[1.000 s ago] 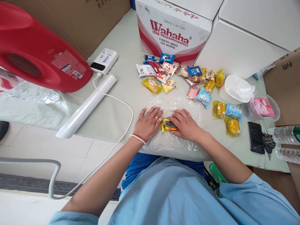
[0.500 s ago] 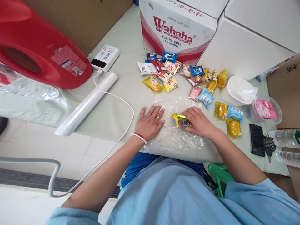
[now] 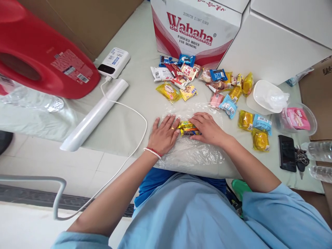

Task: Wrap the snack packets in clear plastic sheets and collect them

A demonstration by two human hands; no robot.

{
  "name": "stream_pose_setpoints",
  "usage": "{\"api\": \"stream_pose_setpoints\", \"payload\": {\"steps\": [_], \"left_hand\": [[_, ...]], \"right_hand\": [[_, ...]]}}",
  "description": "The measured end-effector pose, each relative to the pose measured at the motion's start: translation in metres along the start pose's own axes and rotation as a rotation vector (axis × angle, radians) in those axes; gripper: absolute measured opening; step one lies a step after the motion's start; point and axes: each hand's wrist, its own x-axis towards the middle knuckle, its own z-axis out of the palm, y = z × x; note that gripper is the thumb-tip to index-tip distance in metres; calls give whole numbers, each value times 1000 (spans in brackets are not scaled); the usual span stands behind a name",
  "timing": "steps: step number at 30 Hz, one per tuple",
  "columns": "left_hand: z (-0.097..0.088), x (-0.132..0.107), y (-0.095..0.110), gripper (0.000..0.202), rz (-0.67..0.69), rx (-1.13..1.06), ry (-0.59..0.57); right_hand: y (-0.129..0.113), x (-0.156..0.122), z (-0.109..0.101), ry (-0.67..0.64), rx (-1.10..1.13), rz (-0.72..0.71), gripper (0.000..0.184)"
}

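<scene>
Two small snack bars (image 3: 190,131) in yellow wrappers lie side by side on a crinkled sheet of clear plastic film (image 3: 192,152). My right hand (image 3: 209,128) grips their right end, fingers over the far side and thumb along the near side. Flat on the film to the left, my left hand (image 3: 164,135) has its fingers apart, with thumb and fingertips right by the bars' left end. Part of the wrappers is hidden under the right fingers. A heap of wrapped snacks (image 3: 178,74) sits beyond the hands.
More wrapped snacks (image 3: 255,122) lie to the right, near a white tub (image 3: 267,98), a clear bowl (image 3: 312,119) and a phone (image 3: 287,152). On the left are a film roll (image 3: 95,116), a power bank (image 3: 114,62) with its cable, and a red jug (image 3: 64,65). A Wahaba carton (image 3: 194,31) stands behind.
My right hand has moved left with the snack bars and set them against my left hand's fingertips. My left hand has stayed flat in nearly the same place.
</scene>
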Motion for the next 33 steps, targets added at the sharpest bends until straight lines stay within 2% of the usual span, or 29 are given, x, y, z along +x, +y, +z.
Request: {"api": "stream_pose_setpoints", "payload": {"steps": [4, 8, 20, 23, 25, 27, 29, 31, 33], "left_hand": [[0, 0, 0, 58, 12, -1, 4], [-1, 0, 0, 58, 18, 0, 0], [-7, 5, -4, 53, 21, -23, -7], [-17, 3, -10, 51, 42, -31, 87], [-26, -6, -13, 48, 128, -40, 189], [-34, -21, -14, 47, 301, -89, 233], [-39, -40, -13, 43, 466, -184, 182], [-38, -61, -15, 39, 534, -272, 90], [-33, -79, -20, 41, 539, -299, 15]], "right_hand": [[0, -1, 0, -4, 41, -13, 67], [-3, 1, 3, -13, 52, -40, 76], [-20, -17, 15, 66, 13, 67, 77], [-23, -18, 19, 86, 23, 115, 79], [-24, -24, 18, 137, 42, 111, 81], [-23, -37, 13, 223, 89, 71, 73], [-23, -60, 6, 287, 178, 9, 50], [-24, -91, 0, 263, 288, -42, 32], [-25, -123, 1, 161, 364, -53, 32]]}}
